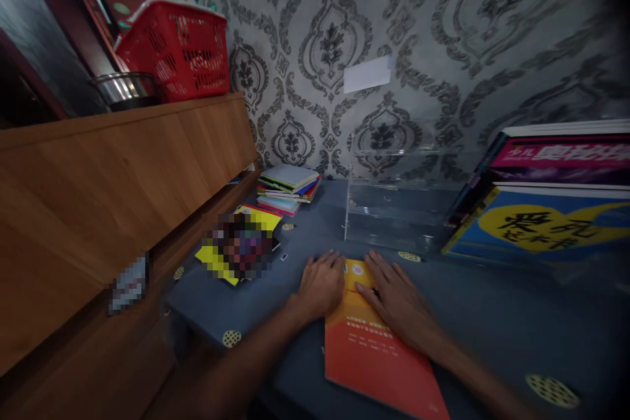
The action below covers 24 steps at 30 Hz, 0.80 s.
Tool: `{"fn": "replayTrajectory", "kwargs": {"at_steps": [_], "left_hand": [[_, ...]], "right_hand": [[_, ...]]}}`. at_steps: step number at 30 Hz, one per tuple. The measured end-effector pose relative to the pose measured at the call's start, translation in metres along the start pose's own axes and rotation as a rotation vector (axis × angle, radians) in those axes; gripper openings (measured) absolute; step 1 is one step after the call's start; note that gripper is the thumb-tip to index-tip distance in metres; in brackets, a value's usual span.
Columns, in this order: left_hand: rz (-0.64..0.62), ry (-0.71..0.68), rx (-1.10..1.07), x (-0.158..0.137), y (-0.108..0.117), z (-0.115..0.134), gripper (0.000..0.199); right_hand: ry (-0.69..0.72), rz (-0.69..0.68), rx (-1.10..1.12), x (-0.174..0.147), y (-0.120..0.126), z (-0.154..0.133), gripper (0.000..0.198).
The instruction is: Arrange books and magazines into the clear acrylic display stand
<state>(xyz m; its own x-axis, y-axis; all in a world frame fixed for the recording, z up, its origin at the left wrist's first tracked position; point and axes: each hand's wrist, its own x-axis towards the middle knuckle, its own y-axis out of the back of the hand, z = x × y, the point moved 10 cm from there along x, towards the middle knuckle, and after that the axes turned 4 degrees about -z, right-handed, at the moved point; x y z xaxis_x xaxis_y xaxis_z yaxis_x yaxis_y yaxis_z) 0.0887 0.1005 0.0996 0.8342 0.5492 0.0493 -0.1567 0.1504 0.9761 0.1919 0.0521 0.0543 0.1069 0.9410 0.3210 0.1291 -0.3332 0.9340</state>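
Observation:
An orange-red book or booklet [377,361] with a yellow upper part lies in front of me on the dark blue tabletop, its far end between my hands. My left hand [322,285] is at its upper left edge, with the fingers bent and close together on that edge. On the other side my right hand [396,298] lies over the upper right part. Its fingers are stretched out along the edge and its thumb rests on the cover. The undersides of both hands are hidden.
A yellow-edged book [268,215] lies left of my hands, with a pile of books [290,177] behind it. A clear acrylic rack [394,203] stands at the wall; upright books [541,223] are at right. The wooden cabinet [128,177] carries a red basket [191,52] and metal pot [126,88].

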Motion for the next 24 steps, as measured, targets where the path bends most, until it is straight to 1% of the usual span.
{"fn": "replayTrajectory", "kwargs": {"at_steps": [3, 6, 10, 13, 20, 24], "left_hand": [[0.007, 0.0, -0.029, 0.0, 0.0, 0.0, 0.044], [0.03, 0.007, -0.08, -0.001, -0.001, -0.002, 0.044], [0.059, 0.017, -0.139, -0.001, -0.002, -0.005, 0.043], [0.057, 0.012, -0.151, 0.0, -0.003, -0.005, 0.044], [0.044, -0.005, -0.139, 0.002, -0.004, -0.004, 0.047], [0.053, -0.009, -0.13, 0.002, -0.005, -0.004, 0.047]], "right_hand": [[-0.066, -0.04, 0.01, -0.003, 0.0, 0.005, 0.067], [-0.107, -0.037, 0.052, -0.005, 0.0, 0.011, 0.064], [-0.091, 0.015, 0.123, -0.004, 0.002, 0.017, 0.061], [-0.071, 0.053, 0.168, -0.003, 0.008, 0.019, 0.059], [-0.072, 0.054, 0.198, -0.003, 0.019, 0.017, 0.059], [-0.068, 0.049, 0.212, -0.003, 0.019, 0.017, 0.058]]}}
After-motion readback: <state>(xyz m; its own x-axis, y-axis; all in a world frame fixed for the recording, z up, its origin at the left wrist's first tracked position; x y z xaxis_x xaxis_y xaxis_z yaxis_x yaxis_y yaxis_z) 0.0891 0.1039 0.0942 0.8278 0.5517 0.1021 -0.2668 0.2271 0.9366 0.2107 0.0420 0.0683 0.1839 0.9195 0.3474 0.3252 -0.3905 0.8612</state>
